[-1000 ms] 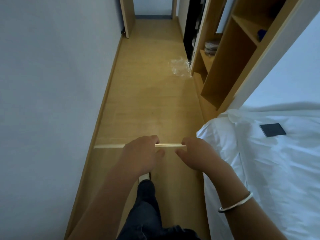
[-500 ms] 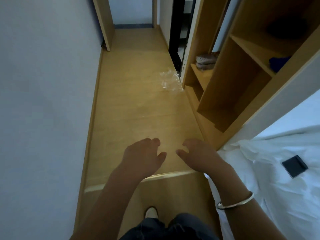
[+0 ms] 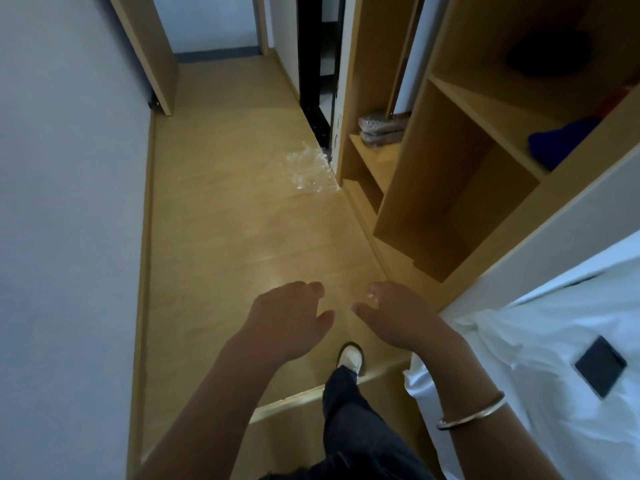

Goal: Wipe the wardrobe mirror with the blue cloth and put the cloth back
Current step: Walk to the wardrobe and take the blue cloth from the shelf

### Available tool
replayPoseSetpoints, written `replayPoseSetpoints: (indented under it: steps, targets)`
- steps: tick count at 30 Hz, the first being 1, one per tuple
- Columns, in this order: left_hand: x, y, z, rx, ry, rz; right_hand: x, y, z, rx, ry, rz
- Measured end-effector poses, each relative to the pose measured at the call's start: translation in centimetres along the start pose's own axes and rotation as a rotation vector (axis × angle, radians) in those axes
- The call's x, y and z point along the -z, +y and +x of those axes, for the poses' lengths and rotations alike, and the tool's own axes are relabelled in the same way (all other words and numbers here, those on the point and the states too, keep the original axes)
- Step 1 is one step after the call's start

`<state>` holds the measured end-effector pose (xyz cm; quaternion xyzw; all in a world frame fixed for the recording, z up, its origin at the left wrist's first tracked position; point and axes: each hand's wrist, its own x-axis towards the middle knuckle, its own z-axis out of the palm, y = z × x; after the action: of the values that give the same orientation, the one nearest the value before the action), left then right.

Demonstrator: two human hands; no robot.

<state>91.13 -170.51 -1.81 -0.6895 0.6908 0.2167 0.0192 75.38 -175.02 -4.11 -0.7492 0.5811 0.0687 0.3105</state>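
A wood floor [image 3: 225, 237] runs ahead, a bed [image 3: 554, 341] at right beside open shelves [image 3: 450, 168]. The blue cloth [image 3: 561, 142] lies on a shelf. Left hand [image 3: 289, 322] and right hand [image 3: 403, 318] hang loosely curled, holding nothing.

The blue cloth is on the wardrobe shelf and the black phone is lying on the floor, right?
Not quite. The blue cloth is on the wardrobe shelf, but the black phone is lying on the white bed, not the floor. The head view shows it.
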Motion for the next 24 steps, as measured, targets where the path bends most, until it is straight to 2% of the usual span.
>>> replayPoseSetpoints:
  steps: [14, 17, 24]
  targets:
    - [9.5, 10.4, 23.3, -0.318, 0.016, 0.102, 17.1, 10.5, 13.5, -0.192, 0.224, 0.24]
    - [10.6, 12.1, 26.5, -0.387, 0.024, 0.098, 19.6, 11.6, 14.9, -0.222, 0.257, 0.228]
    - [11.7, 14.8, 33.1, -0.535, 0.013, 0.017, 22.9, 14.3, 17.3, -0.337, 0.399, 0.366]
